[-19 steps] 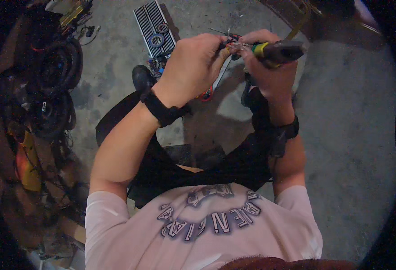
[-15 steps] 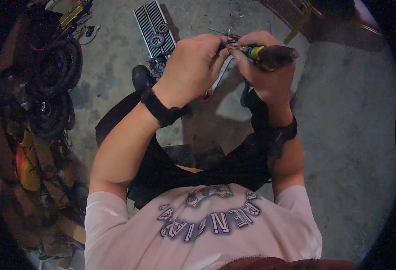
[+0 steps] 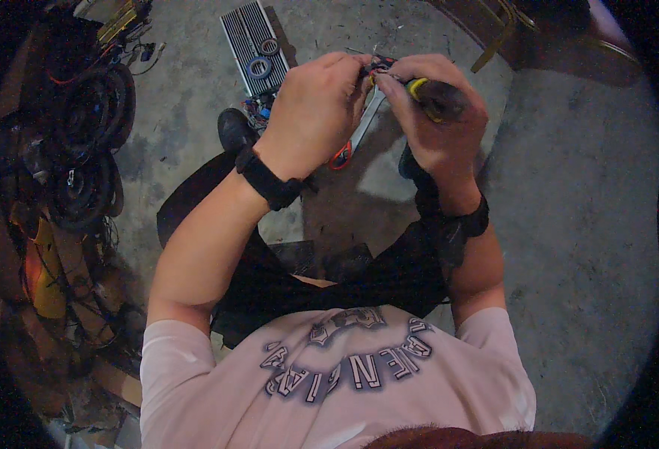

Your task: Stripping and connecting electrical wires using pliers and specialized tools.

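Note:
My left hand [image 3: 326, 97] is closed, fingertips pinching a small bundle of dark and red wires [image 3: 383, 64]. My right hand [image 3: 445, 123] is closed too, its thumb and forefinger meeting the left fingertips at the bundle. Across the right palm lies a tool with a thick dark handle and yellow collar [image 3: 438, 99], screwdriver-like; the tip is hidden by the fingers. Beneath the hands, a flat silver piece [image 3: 367, 123] slants down to a red-rimmed end [image 3: 341, 156].
A finned silver metal box [image 3: 243, 34] stands on the concrete floor ahead, two tape rolls [image 3: 258, 67] on it and wires [image 3: 258, 112] at its near end. Dark round parts [image 3: 94, 112] and cables crowd the left side. A brownish frame [image 3: 501, 34] is at the far right.
The dark-handled tool has tilted, its handle now foreshortened and tucked closer into my right palm. Both hands have shifted slightly; the silver piece below shows more clearly.

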Demonstrator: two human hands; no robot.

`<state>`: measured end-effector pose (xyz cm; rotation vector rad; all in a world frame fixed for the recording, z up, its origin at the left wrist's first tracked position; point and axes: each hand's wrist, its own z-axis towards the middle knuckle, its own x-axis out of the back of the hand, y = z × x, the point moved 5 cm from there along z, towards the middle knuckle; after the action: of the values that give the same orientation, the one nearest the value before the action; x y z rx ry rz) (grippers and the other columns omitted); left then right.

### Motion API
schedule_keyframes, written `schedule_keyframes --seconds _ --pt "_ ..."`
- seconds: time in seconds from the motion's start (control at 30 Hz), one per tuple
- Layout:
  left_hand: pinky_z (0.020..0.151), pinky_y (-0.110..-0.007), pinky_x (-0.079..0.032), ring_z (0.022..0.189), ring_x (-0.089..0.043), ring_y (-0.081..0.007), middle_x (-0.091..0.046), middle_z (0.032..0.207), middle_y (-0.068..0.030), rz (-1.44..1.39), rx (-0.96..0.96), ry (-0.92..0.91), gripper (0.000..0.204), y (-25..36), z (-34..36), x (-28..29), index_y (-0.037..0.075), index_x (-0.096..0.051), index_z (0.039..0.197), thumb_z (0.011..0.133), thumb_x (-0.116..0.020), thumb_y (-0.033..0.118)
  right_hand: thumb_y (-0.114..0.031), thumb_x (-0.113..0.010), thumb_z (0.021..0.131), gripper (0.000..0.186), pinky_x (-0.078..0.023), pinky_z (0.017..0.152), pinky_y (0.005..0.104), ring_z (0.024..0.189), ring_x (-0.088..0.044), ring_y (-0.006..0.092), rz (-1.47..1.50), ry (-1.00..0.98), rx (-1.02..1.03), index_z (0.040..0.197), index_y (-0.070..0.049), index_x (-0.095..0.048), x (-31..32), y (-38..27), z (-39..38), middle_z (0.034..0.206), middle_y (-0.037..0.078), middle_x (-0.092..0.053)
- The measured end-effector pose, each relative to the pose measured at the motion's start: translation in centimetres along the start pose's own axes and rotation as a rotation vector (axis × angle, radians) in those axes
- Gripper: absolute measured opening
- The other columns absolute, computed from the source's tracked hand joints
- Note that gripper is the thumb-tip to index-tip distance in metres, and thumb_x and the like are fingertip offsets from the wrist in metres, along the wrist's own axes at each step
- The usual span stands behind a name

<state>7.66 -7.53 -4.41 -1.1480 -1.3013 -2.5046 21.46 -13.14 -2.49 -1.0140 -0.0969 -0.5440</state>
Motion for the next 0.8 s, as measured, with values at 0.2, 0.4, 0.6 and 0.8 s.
schedule_keyframes --seconds 0.2,0.4,0.6,0.8 --pt "0.080 -0.035 -0.052 0.092 -0.067 -0.0292 -0.067 0.103 -0.0174 -0.200 -0.001 -0.090 0.031 -0.1 0.3 1.7 0.000 -0.063 0.121 0.092 -0.063 0.011 -0.006 -0.076 0.078 0.015 -0.052 0.069 0.0334 0.077 -0.067 0.0240 -0.092 -0.052 -0.096 0.089 -0.006 -0.066 -0.5 -0.7 0.7 0.085 0.009 -0.068" --pt "0.083 -0.027 -0.047 0.093 -0.059 -0.0150 -0.063 0.104 -0.0056 -0.481 0.120 -0.219 0.034 -1.3 0.3 3.6 0.000 -0.061 0.125 0.098 -0.057 0.020 -0.015 -0.073 0.081 0.013 -0.052 0.070 0.0326 0.077 -0.067 0.0237 -0.110 -0.060 -0.232 0.085 -0.006 -0.066 -1.3 -0.4 2.2 0.084 0.009 -0.066" --pt "0.083 -0.027 -0.047 0.093 -0.060 -0.0159 -0.064 0.102 -0.0079 -0.419 0.096 -0.214 0.032 -0.7 1.0 3.7 0.000 -0.061 0.125 0.099 -0.056 0.017 -0.004 -0.074 0.078 0.014 -0.053 0.073 0.0343 0.080 -0.067 0.0252 -0.069 -0.032 -0.059 0.089 -0.005 -0.065 -1.0 -1.0 2.7 0.086 0.010 -0.067" --pt "0.082 -0.029 -0.048 0.092 -0.061 -0.0172 -0.064 0.100 -0.0086 -0.436 0.072 -0.165 0.030 -0.8 1.3 3.8 0.001 -0.061 0.126 0.099 -0.055 0.014 0.002 -0.075 0.076 0.021 -0.054 0.073 0.0335 0.081 -0.068 0.0237 -0.029 0.002 0.101 0.092 -0.007 -0.065 -1.2 -1.4 3.0 0.090 0.008 -0.068"
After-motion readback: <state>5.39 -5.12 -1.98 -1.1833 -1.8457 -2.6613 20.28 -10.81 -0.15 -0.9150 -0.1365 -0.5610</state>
